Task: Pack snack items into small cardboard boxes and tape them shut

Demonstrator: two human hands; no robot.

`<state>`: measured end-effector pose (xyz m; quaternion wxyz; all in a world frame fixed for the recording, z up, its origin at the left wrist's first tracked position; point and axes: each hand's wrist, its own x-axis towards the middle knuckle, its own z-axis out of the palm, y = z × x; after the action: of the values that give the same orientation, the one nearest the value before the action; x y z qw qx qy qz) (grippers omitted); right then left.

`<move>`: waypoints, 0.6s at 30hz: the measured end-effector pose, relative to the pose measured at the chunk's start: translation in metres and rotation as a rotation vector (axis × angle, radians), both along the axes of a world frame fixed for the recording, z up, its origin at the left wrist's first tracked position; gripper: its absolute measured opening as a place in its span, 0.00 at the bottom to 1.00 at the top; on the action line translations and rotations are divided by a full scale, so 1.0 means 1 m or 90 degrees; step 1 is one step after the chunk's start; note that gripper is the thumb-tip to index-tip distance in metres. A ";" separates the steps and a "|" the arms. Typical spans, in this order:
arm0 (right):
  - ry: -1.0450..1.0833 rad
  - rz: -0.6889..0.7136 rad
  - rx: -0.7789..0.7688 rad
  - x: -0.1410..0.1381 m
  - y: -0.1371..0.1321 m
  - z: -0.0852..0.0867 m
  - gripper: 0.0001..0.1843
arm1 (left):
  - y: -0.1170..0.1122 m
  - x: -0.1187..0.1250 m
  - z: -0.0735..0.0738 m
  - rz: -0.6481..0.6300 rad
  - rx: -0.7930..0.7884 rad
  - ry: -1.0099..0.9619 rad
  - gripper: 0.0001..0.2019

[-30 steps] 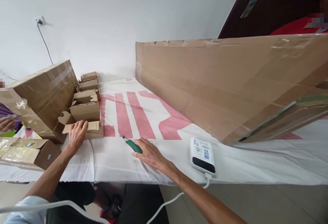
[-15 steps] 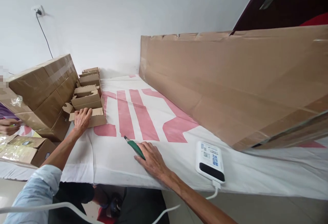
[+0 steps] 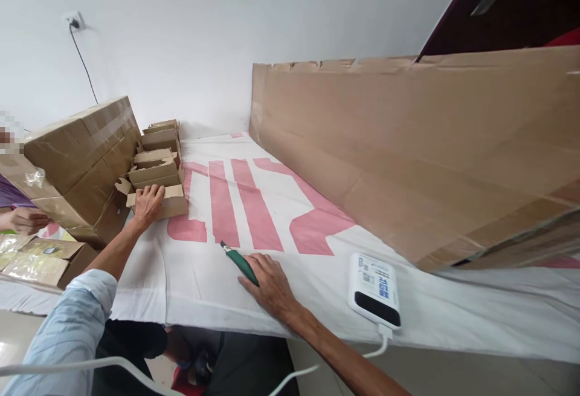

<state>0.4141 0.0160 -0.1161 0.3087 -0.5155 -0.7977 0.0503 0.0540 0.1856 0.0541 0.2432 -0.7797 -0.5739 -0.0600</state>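
Note:
My left hand (image 3: 147,201) rests with its fingers curled over the nearest small open cardboard box (image 3: 168,202), the front one of a row of several small boxes (image 3: 156,157). My right hand (image 3: 268,283) lies on the white cloth with red shapes (image 3: 254,214), its fingers laid on the handle of a green utility knife (image 3: 238,261) whose tip points away to the left.
A large sealed carton (image 3: 84,154) stands left of the small boxes. A long flat cardboard box (image 3: 417,142) fills the right side. A white power bank (image 3: 375,287) with a cable lies near the table edge. Another person's hand (image 3: 25,220) is at far left.
My left hand has slid forward onto the nearest small box. The right hand has stayed on the knife. The view has shifted a little.

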 end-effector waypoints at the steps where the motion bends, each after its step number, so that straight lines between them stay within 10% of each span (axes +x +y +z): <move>1: 0.004 0.001 0.004 0.000 0.000 -0.001 0.21 | -0.003 -0.002 -0.003 -0.002 -0.002 -0.004 0.24; 18: -0.001 0.003 0.049 -0.001 0.003 -0.017 0.16 | -0.057 -0.021 -0.030 0.045 -0.085 -0.065 0.39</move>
<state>0.4128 0.0190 -0.1328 0.3277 -0.5013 -0.8006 0.0199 0.0329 0.1287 0.0238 0.1633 -0.7692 -0.6155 -0.0527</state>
